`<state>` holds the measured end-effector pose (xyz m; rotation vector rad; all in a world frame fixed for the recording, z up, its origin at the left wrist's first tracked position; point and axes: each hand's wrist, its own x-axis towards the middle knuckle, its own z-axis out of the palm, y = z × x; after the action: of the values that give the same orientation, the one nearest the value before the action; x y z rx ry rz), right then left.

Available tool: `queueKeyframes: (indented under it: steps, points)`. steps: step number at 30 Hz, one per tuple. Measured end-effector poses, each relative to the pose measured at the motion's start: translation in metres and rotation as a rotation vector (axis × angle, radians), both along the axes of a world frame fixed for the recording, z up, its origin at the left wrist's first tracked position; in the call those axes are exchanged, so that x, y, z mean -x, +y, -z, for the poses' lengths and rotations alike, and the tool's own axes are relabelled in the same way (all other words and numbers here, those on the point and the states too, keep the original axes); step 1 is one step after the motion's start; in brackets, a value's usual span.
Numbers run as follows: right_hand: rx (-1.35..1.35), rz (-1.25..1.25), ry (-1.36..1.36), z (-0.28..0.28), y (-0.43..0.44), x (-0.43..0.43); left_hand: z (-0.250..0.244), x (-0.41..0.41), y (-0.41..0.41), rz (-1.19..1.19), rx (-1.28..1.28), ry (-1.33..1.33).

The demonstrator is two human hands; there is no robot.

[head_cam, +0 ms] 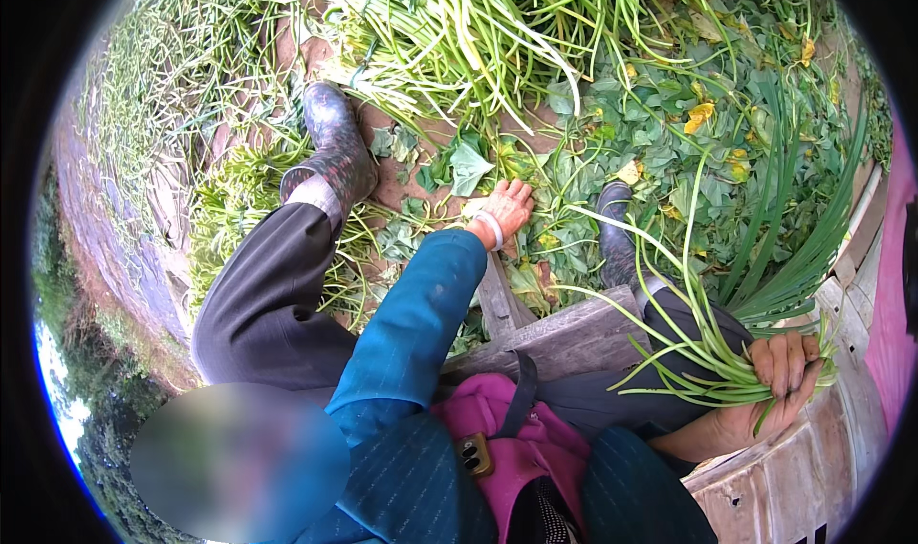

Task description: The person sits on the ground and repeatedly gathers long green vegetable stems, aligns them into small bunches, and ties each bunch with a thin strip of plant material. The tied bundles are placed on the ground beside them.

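My left hand (pixel 508 210), with a pale bracelet at the wrist, reaches down among cut green leaves (pixel 470 165) and loose stems on the soil. Its fingertips are bent downward, and whether they pinch anything is hidden. At the right, my right hand (pixel 783 372) is closed around a bunch of long, thin green leaf stems (pixel 692 343), whose free ends fan out to the left. A large heap of similar stems (pixel 459 42) lies beyond my left hand, with dark green ties around part of it.
A wooden plank (pixel 566 332) of a low stool or frame lies between my legs. Patterned rubber boots (pixel 333 139) stand on both sides. Long green blades (pixel 803 264) and woven wooden slats (pixel 796 465) are at the right. More stems (pixel 193 63) cover the ground at upper left.
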<state>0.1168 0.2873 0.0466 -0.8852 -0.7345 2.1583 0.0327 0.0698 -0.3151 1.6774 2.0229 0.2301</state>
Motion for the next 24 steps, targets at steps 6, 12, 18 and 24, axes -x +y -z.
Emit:
queueKeyframes:
  steps: [6,12,18,24]
  points:
    - [-0.003,0.016,-0.014,0.0,-0.002,-0.001,-0.01,-0.002,0.015,0.109,-0.197,-0.088]
    - [0.004,0.019,-0.02,0.001,-0.003,0.002,-0.024,-0.005,0.07,0.032,-0.165,-0.255]
    - [0.001,0.013,-0.048,0.0,-0.004,0.004,-0.007,-0.008,0.069,-0.007,0.086,0.117]
    - [0.018,0.009,-0.073,0.0,-0.005,0.003,-0.011,0.002,0.041,0.091,-0.044,0.158]
